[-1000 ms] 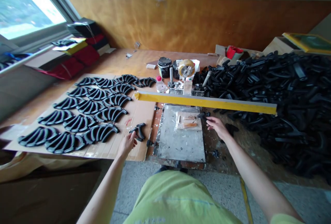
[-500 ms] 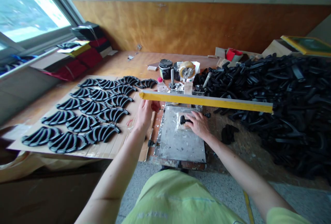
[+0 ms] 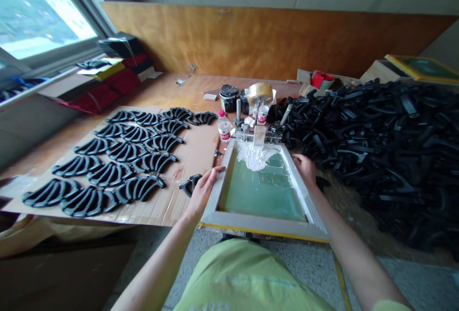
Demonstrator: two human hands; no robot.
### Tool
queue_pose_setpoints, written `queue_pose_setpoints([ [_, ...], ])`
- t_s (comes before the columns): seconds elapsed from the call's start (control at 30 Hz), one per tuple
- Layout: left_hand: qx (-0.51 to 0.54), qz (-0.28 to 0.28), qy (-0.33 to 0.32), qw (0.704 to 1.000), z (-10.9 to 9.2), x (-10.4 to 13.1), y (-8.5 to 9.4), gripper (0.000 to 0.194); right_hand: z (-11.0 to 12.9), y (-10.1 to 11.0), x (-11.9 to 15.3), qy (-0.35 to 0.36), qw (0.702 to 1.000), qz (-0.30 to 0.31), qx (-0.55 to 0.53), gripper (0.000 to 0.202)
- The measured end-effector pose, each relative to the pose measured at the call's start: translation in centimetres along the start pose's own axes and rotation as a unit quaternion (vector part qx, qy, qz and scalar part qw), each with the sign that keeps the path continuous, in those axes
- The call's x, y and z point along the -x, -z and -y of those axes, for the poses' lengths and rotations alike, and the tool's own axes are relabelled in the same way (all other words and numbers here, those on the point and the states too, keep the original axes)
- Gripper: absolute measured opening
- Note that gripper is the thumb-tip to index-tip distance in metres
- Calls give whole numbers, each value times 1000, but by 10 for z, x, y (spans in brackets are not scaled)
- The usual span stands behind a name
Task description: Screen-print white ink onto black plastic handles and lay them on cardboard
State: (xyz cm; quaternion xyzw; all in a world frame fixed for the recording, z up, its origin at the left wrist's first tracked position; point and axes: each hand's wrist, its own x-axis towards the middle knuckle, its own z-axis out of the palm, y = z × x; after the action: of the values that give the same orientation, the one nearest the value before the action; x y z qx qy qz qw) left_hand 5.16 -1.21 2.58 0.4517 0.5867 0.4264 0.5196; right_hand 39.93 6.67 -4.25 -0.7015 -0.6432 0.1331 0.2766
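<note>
View from a head camera, looking down at a wooden table (image 3: 168,88) w/ a person in a lime-green shirt seated at its near edge. Both bare hands hold a screen-printing frame (image 3: 263,222), which lies flat at centre, near side of the table. The left hand (image 3: 202,189) wraps the frame's left rail, fingers curled over the top edge, a closed grip on the rail. The right hand (image 3: 305,168) rests on the right rail further back; its fingers seem to fold around the rail, but the angle is poor, so how firmly it grips is hard to tell. Inside the frame is a green mesh (image 3: 261,191), w/ a smear of white ink (image 3: 255,157) at the far end. Just left of the left hand, a single black curved plastic part (image 3: 190,184) lies on a cardboard sheet (image 3: 168,203). Across the rest of that sheet, to the left, approx. three rows of matching black curved parts (image 3: 118,153) are laid out in overlapping stacks. To the right of the frame, a big loose heap of black parts (image 3: 387,143) covers the table. Beyond the frame, at the far side: a small clear bottle w/ red cap (image 3: 224,127), a black ink tub (image 3: 228,96) and a roll of tan tape (image 3: 259,92). Far left, a bright window (image 3: 39,9) w/ red and black items stacked by the sill.
</note>
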Motion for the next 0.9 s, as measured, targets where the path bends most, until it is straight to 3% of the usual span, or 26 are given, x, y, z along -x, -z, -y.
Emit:
queue_pose_setpoints([
  [0.07, 8, 24, 45, 999, 29, 0, -1, 64, 14, 6, -18, 43, 997, -67, -3, 37],
  [0.13, 19, 37, 67, 997, 60, -5, -4, 77, 41, 0, -35, 142, 985, -94, 2, 50],
  [0.2, 13, 39, 70, 997, 86, -12, -7, 84, 71, -14, -51, 220, 974, -54, 30, 60],
  [0.3, -10, 45, 72, 996, 107, -20, -8, 81, 101, -36, -61, 233, 965, 61, 99, 39],
  [0.37, -18, 46, 78, 996, 111, -23, -7, 78, 104, -46, -56, 220, 959, 116, 135, 19],
  [0.43, -19, 44, 86, 995, 112, -23, -6, 78, 98, -50, -40, 244, 950, 132, 141, 10],
  [0.57, -13, 32, 91, 995, 113, -22, -7, 77, 76, -37, -4, 378, 908, 163, 81, 23],
  [0.67, -18, 27, 86, 996, 115, -22, -8, 75, 70, -23, 1, 431, 875, 218, 43, 28],
  [0.73, -18, 27, 85, 996, 114, -22, -8, 74, 72, -22, -5, 418, 880, 224, 30, 25],
  [0.83, -19, 28, 84, 996, 112, -22, -7, 73, 75, -32, -6, 371, 915, 158, 18, 23],
  [0.9, -14, 32, 85, 996, 111, -21, -6, 74, 72, -39, 4, 374, 919, 121, 12, 29],
])
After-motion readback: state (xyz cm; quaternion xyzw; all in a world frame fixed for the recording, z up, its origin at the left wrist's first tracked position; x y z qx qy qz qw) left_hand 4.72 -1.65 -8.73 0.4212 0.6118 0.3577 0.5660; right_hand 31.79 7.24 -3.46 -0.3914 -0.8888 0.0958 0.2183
